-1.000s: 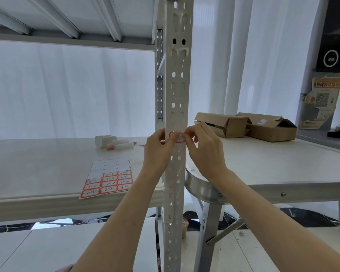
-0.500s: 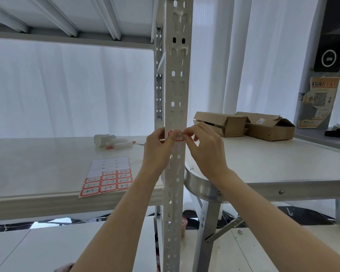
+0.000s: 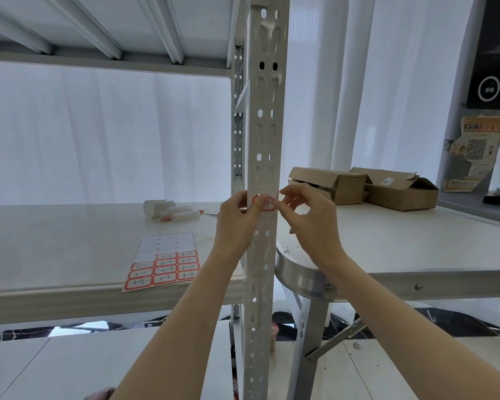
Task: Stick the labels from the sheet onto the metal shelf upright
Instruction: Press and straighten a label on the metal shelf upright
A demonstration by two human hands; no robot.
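The perforated grey metal shelf upright (image 3: 264, 125) stands straight ahead of me. A red-bordered label (image 3: 267, 204) lies across its front face at shelf height. My left hand (image 3: 237, 226) grips the upright's left edge, and its thumb presses the label's left half. My right hand (image 3: 309, 223) pinches the label's right end with thumb and fingertips at the upright's right edge. The label sheet (image 3: 165, 267) lies flat on the shelf board to the left. Its upper rows are peeled bare, and several red labels remain in the lower rows.
A shelf board (image 3: 55, 246) carries white rolls and a pen (image 3: 171, 210) behind the sheet. To the right, a metal-framed table (image 3: 401, 249) holds two open cardboard boxes (image 3: 364, 187). An upper shelf (image 3: 98, 30) runs overhead, and white curtains hang behind.
The label sits flatter on the upright. My left thumb has slid onto it, and my right fingertips have shifted slightly right to its end.
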